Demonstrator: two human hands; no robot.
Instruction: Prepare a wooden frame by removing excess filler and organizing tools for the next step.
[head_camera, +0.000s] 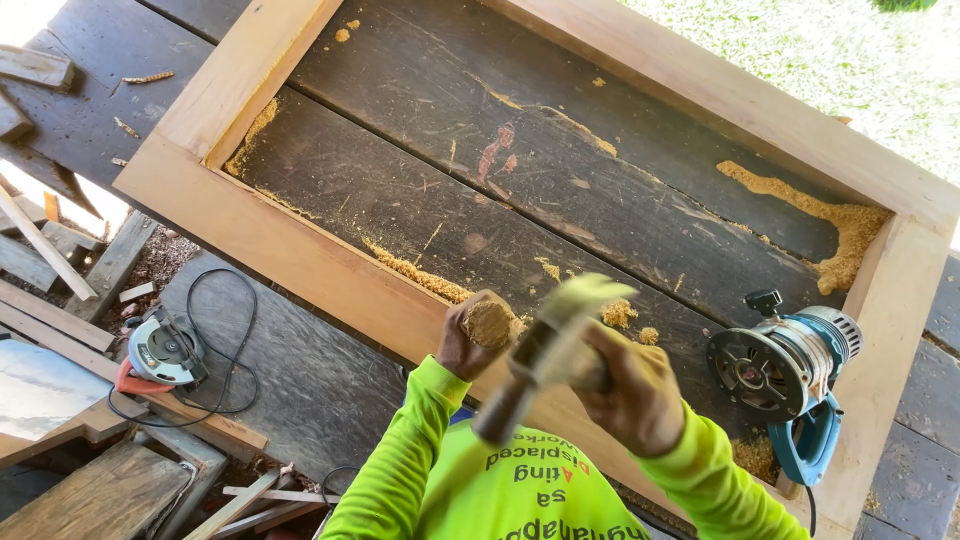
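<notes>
Right hand (635, 395) closed around a motion-blurred hammer with a pale head (555, 340) at lower centre, left hand (470, 340) clutched around a sawdust-caked lump (489, 323) against the pale wooden rectangular frame (300, 255), teal handheld router (790, 370) lay at right on dark planks (520, 170), circular saw (160, 350) at lower left.

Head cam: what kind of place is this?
Likely an outdoor carpentry work area: a wooden frame lies on a dark plank bench with sawdust, a router and a circular saw nearby, grass beyond.

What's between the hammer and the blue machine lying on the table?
In the head view, the right hand gripping the hammer sits there, then a bare strip of dark tabletop before the blue router.
</notes>
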